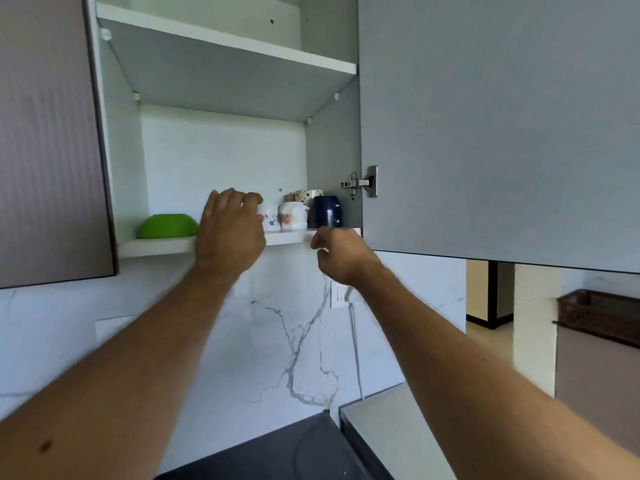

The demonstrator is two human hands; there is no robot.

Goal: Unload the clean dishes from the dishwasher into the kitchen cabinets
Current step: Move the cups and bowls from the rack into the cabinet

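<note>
My left hand (230,225) reaches into the open upper cabinet and grips a white floral cup (269,220) standing on the bottom shelf (159,244). To its right stand another white floral cup (292,216) and a dark blue mug (326,211), with patterned cups (304,195) behind them. A green bowl (168,226) lies upside down at the shelf's left. My right hand (337,252) hangs just below the shelf's front edge with fingers curled, holding nothing.
The grey cabinet door (498,126) stands open on the right, hinge (360,182) near the mugs. A closed brown door (48,140) is on the left. The upper shelf (225,43) is bare. Below are a marble backsplash (294,341), a dark cooktop (284,452) and a brown basket (602,313).
</note>
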